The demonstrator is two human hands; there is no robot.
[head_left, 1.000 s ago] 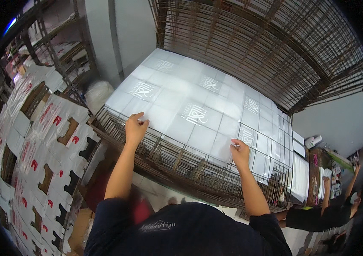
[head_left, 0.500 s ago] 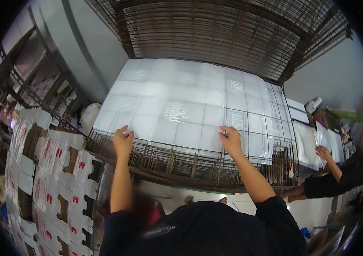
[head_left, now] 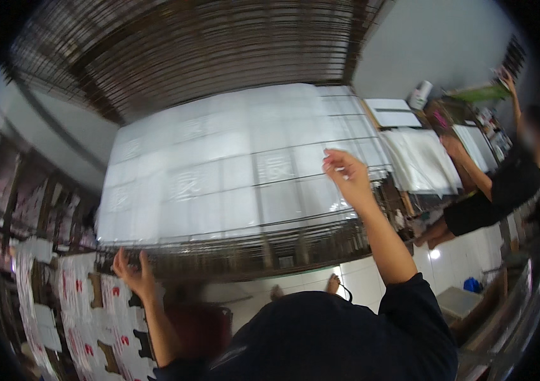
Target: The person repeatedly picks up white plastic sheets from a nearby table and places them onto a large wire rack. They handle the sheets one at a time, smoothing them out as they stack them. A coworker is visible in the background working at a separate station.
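Clear plastic sheets (head_left: 213,171) with white printed emblems lie flat across a wire drying rack (head_left: 371,149) in front of me. My left hand (head_left: 133,273) is off the rack's near left corner, thumb and fingers apart, with nothing in it. Over the right part of the rack is my right hand (head_left: 348,176), its fingers loosely bent and apart and nothing visible in them. Whether its fingertips touch the sheet beneath cannot be made out. Motion blur softens the sheets' edges and prints.
Another wire rack tier (head_left: 219,51) stands tilted up behind the sheets. White printed cartons (head_left: 79,305) are stacked at the lower left. At right, a person in black (head_left: 511,184) reaches beside a table with a pile of clear sheets (head_left: 419,159). A blue object (head_left: 472,285) is on the tiled floor.
My view has swung right, so the rack appears farther left. My left hand has come away from the sheet's near edge and spread; my right hand has shifted rightward along the rack and loosened.
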